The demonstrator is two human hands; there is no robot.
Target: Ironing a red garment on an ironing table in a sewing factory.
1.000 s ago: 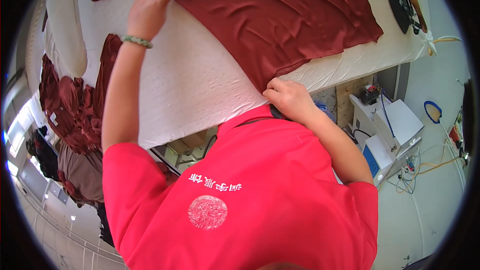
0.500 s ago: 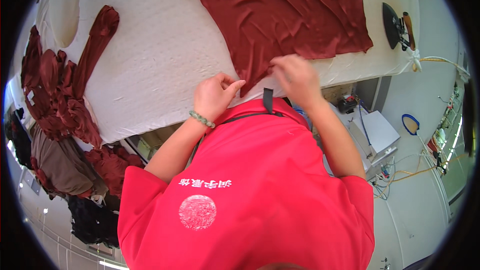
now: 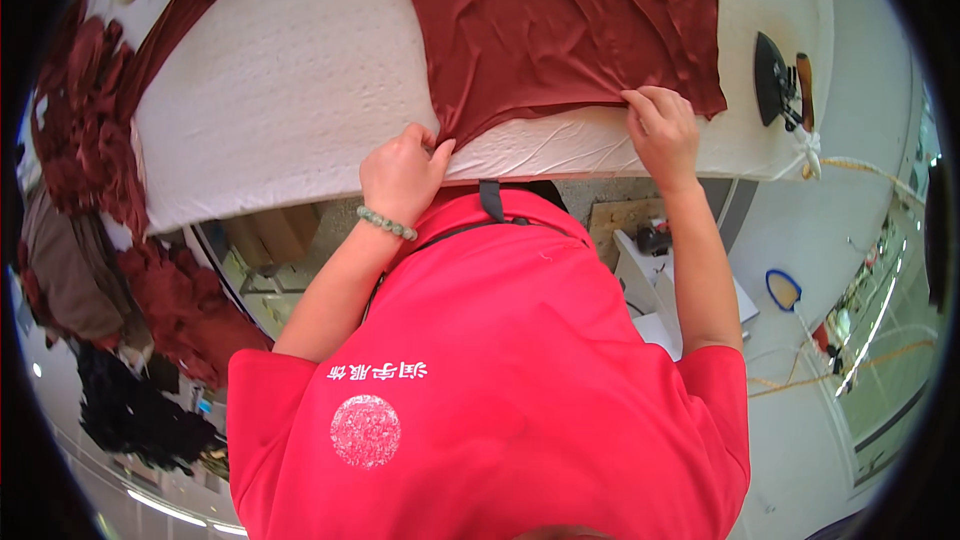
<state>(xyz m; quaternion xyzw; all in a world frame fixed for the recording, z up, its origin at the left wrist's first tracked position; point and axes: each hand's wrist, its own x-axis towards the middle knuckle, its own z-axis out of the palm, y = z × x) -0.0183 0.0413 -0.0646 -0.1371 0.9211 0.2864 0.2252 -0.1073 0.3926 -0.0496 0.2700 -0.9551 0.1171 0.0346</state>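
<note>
A dark red satin garment lies spread on the white padded ironing table, creased, its lower hem toward me. My left hand, with a green bead bracelet on the wrist, pinches the garment's near left corner at the table's front edge. Farther right along the same hem, my right hand grips the cloth between thumb and fingers. Between the two hands the hem runs in a shallow curve. The garment's far end passes out of view at the top.
An iron with a dark soleplate and brown handle rests at the table's right end, near a knotted white cloth and cord. Crumpled dark red garments lie at the left end. Brown cloth and black cloth hang below.
My right hand has moved right along the hem and now grips it. The near left corner has shifted left with my left hand, and the hem between is drawn straighter.
</note>
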